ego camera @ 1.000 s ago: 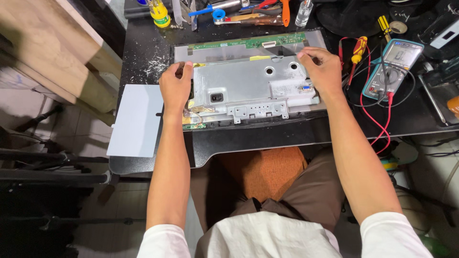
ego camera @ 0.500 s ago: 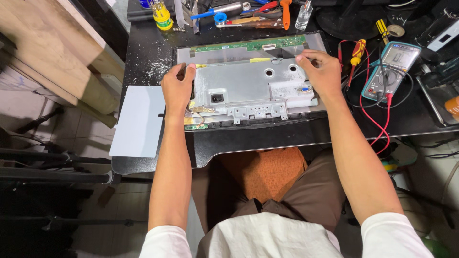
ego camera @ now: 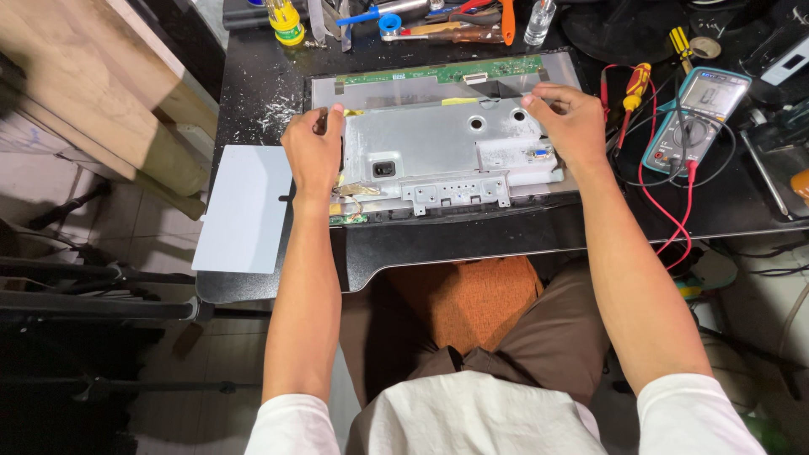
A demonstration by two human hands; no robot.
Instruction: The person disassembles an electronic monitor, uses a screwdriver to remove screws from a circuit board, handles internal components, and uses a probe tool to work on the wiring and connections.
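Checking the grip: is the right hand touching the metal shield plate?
Touching. The head view shows the right hand with fingers pressed on the metal shield plate's upper right edge.

Electronics repair workshop: multimeter (ego camera: 696, 118), screwdrivers (ego camera: 633, 91), opened monitor (ego camera: 447, 143) on workbench (ego camera: 253, 93).

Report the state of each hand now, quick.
Left hand: closed on the left edge of the metal back plate.
Right hand: fingers curled on the plate's upper right edge; actual grip cannot be told.

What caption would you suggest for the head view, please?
Seated person's left hand and right hand grip opposite sides of a metal panel on a black workbench, beside a multimeter.
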